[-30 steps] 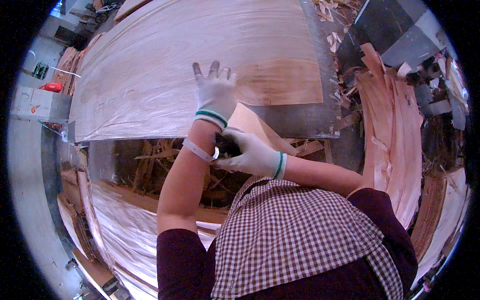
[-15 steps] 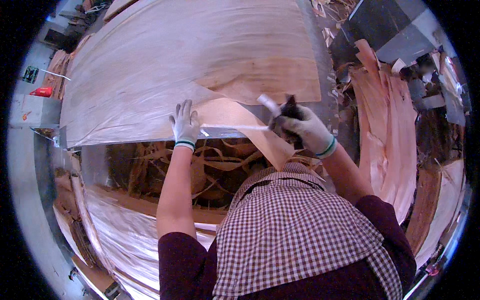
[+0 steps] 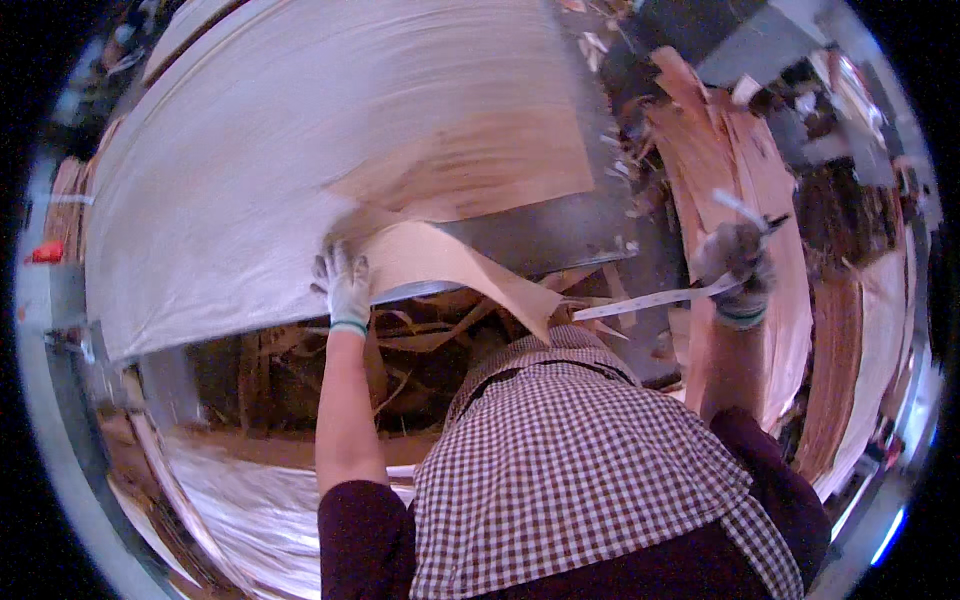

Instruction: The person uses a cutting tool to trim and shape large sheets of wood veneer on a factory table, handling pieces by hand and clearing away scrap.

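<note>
My left hand (image 3: pixel 345 285), in a white knit glove with a green-edged cuff, lies with fingers apart on a large pale wood veneer sheet (image 3: pixel 250 170), near its front edge. Beside it, a loose tan flap of veneer (image 3: pixel 425 250) hangs over the table edge, its pointed end touching my checked apron. Out to the right, my gloved right hand (image 3: pixel 738 270) is closed round a small dark tool, blurred and mostly hidden by the fingers. A strip of white tape (image 3: pixel 650 300) trails from this hand toward the flap's pointed end. Another short white piece sticks up above the hand.
Under the table's front edge lie curled veneer scraps (image 3: pixel 420 335). Tall stacks of reddish veneer (image 3: pixel 735 160) stand on the right, with loose scraps by the table's right edge. A red object (image 3: pixel 46 252) is at the far left. Pale sheets (image 3: pixel 260 500) lie at lower left.
My right hand has swung right, away from the table, and the white tape now trails from it in the open. My left hand stays on the veneer. The whole view has shifted somewhat.
</note>
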The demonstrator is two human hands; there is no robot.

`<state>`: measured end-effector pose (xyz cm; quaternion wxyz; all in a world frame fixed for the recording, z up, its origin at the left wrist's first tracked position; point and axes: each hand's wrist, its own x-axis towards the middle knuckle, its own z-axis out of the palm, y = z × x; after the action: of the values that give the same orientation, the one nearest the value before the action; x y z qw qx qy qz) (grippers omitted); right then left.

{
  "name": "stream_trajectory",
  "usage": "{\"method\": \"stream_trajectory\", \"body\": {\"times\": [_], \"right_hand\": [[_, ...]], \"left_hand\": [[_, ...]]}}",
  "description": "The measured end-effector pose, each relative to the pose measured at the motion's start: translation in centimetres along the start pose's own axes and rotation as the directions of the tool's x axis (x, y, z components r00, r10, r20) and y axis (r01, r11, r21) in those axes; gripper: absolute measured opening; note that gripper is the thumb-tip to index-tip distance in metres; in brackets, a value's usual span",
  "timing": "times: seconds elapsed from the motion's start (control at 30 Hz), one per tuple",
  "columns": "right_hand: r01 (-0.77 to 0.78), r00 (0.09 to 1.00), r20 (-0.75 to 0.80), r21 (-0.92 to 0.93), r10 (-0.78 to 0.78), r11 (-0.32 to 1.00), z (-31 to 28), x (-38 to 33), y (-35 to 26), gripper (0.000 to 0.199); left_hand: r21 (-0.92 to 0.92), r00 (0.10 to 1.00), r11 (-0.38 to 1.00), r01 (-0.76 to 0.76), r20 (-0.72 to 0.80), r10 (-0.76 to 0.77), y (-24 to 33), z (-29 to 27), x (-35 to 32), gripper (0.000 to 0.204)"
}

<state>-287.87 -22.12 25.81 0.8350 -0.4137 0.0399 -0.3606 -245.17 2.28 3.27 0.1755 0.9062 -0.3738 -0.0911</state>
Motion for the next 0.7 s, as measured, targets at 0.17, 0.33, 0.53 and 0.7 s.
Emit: {"method": "stream_trajectory", "body": {"times": [0.17,0.33,0.53,0.7], "right_hand": [[0.24,0.959,-0.155,-0.004,-0.238,0.971,-2.1,-5.1,-6.5,0.013],[0.283,0.918,-0.264,-0.08,-0.294,0.956,-3.3,-8.5,-6.5,0.015],[0.225,0.876,-0.412,-0.112,-0.252,0.968,-3.6,-10.6,-5.3,0.022],[0.229,0.891,-0.388,-0.07,-0.237,0.971,-5.1,-11.9,-5.9,0.022]], "left_hand": [[-0.34,0.636,0.574,-0.745,-0.1,0.766,12.8,-5.8,-6.9,0.03],[-0.266,0.575,0.945,-0.192,0.75,0.328,17.3,-1.0,-12.7,0.027],[-0.294,0.4,0.747,-0.596,0.698,0.594,19.1,4.1,-11.2,0.044],[-0.397,0.567,0.652,-0.646,0.321,0.758,26.2,3.4,-10.1,0.05]]}}
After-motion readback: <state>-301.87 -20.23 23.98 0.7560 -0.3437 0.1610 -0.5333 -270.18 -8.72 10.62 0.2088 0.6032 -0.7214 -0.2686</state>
